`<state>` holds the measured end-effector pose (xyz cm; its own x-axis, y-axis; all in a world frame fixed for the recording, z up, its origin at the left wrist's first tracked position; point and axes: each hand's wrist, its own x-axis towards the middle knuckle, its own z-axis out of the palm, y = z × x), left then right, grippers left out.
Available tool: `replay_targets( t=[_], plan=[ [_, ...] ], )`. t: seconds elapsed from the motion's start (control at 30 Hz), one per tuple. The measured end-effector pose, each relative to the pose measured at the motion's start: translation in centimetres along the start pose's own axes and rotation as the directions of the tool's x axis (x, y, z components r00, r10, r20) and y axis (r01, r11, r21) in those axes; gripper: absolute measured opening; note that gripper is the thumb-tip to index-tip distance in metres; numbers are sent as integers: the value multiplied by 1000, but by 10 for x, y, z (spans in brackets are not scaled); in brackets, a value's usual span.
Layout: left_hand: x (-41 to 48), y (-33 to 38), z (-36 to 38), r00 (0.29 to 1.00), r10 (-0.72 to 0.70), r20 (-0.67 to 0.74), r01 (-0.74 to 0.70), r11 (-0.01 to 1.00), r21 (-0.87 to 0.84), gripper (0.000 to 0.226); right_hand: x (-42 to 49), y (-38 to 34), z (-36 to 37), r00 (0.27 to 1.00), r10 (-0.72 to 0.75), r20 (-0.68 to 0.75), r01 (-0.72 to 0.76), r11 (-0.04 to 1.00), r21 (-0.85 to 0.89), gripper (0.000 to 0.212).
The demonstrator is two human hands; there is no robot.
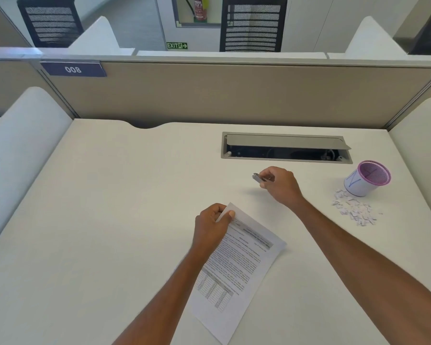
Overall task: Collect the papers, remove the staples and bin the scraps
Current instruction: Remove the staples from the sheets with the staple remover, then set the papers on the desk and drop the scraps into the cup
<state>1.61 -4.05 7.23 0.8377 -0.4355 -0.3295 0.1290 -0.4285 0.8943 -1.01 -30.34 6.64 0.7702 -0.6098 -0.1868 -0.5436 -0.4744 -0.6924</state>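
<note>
Metal staple remover (258,177) (R hand (281,185))

Printed papers pinched at a corner, metal tool held above the white worktop (110,207)

Left hand (210,227) gripping the far corner of the papers (237,272). Right hand (279,185) beyond the papers, closed on a small metal staple remover (258,177). Right of the papers: purple-rimmed mesh cup (366,179), torn scraps (353,207) just beside it.

The white desk (110,220) bears printed papers (237,270), a purple-rimmed cup (366,179) and paper scraps (353,207) (beside the cup).
</note>
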Motion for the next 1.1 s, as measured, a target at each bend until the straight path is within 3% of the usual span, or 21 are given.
replay_targets(
  t=[0.1,0.23,0.4,0.7,0.77,0.83,0.9,0.97,1.03,1.1],
  plan=[
    [-1,-2,-1,1000,-12,-11,12,1000,-18,9,16,2,4,997,-80,8,80,957,-279,21],
    [-2,-4,-4,1000,-30,-9,29,998,-59,9,33,8,9,989,-143,22,138,881,-453,29],
    [-4,-6,-7,999,-40,-10,39,995,-88,10,46,19,17,984,-180,13,160,834,-528,20],
    [-5,0,-12,998,-63,0,63,992,-109,11,46,26,18,973,-230,9,192,788,-585,23],
    [-7,2,-13,998,-62,-1,62,991,-122,11,38,20,16,971,-236,-27,188,833,-520,28],
    [-9,3,-15,998,-62,0,62,990,-127,11,21,5,13,986,-168,-26,152,939,-310,31],
    [-12,5,-18,999,-52,1,52,989,-137,11,-6,-13,7,993,-85,86,88,996,-23,26],
    [-16,8,-20,999,-40,-3,39,990,-138,12,-41,-28,-1,972,-62,226,25,986,164,17],
    [-19,13,-22,999,-35,-6,34,990,-139,14,-72,-36,-5,943,-62,326,-9,977,212,17],
    [-22,20,-25,999,-32,-5,31,989,-146,16,-95,-41,-8,939,-68,336,7,983,181,14]
  ],
)
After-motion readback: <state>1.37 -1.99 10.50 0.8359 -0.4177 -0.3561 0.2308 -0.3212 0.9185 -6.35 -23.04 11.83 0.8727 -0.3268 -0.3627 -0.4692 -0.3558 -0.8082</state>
